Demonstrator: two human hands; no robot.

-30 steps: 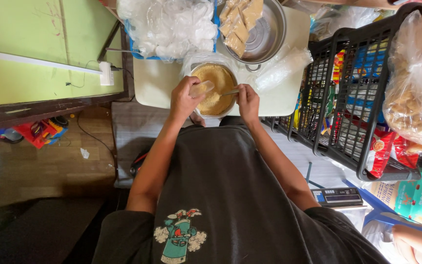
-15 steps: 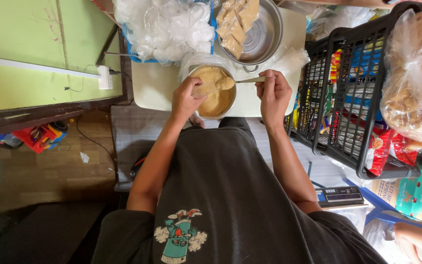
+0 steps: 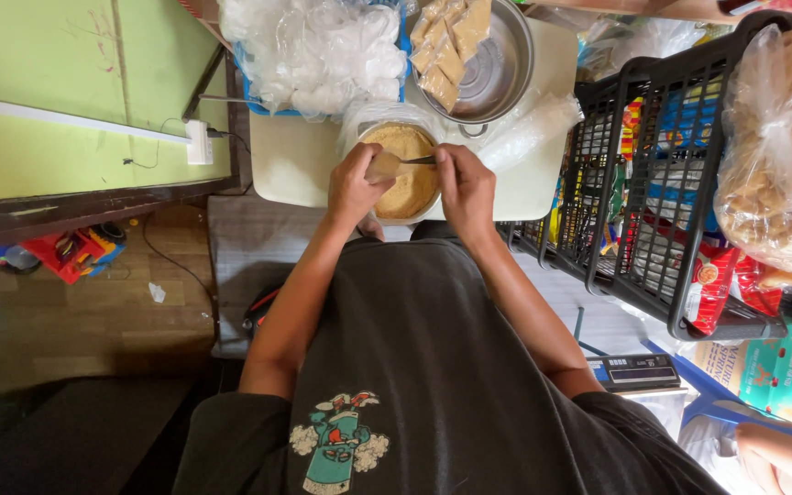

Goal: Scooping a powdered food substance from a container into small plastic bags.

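Note:
A round bowl (image 3: pixel 413 209) of tan powder sits on a small white table (image 3: pixel 291 165) right in front of me. Over it, my left hand (image 3: pixel 357 186) pinches a small clear packet (image 3: pixel 384 166) partly filled with the same powder. My right hand (image 3: pixel 465 188) grips a metal spoon (image 3: pixel 419 160) whose tip points into the packet's mouth. Both hands hover close together above the bowl. A metal pot (image 3: pixel 497 69) behind the bowl holds several filled tan packets (image 3: pixel 446 46).
A blue tray heaped with clear plastic cups (image 3: pixel 318 50) stands at the back left. A black wire rack (image 3: pixel 662 183) of snack packs is on the right, with a big bag of crackers (image 3: pixel 781 147). A green wall (image 3: pixel 38 92) is left. Another person's hand (image 3: pixel 781 458) shows at bottom right.
My right hand swung out to the right with the spoon, then came back to meet the left hand and the packet over the bowl. The view shifted slightly downward.

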